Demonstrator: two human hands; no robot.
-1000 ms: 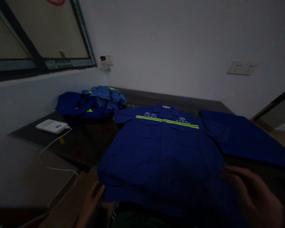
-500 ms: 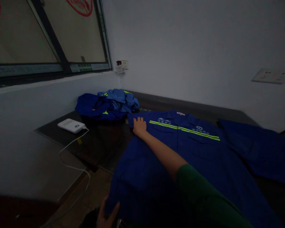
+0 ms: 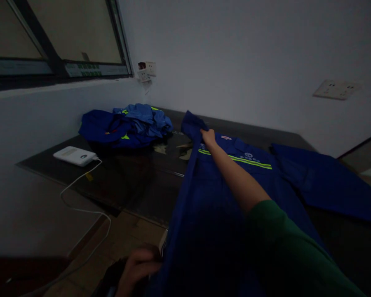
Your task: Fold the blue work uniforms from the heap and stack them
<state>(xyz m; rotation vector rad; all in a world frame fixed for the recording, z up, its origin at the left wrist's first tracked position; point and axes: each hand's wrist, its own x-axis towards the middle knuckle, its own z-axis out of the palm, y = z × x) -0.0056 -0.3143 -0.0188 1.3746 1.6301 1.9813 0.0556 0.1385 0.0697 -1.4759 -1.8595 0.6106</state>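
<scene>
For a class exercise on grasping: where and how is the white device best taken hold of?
Probably from above, pinching its long sides near the left end. The white device lies flat on the table, longer than it is wide, and the cable joins its right end.

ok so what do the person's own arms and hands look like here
The right hand is bare, with no glove. A dark green sleeve covers the upper arm and ends near the elbow, leaving the forearm bare. The left hand is ungloved too; its sleeve isn't visible.
</scene>
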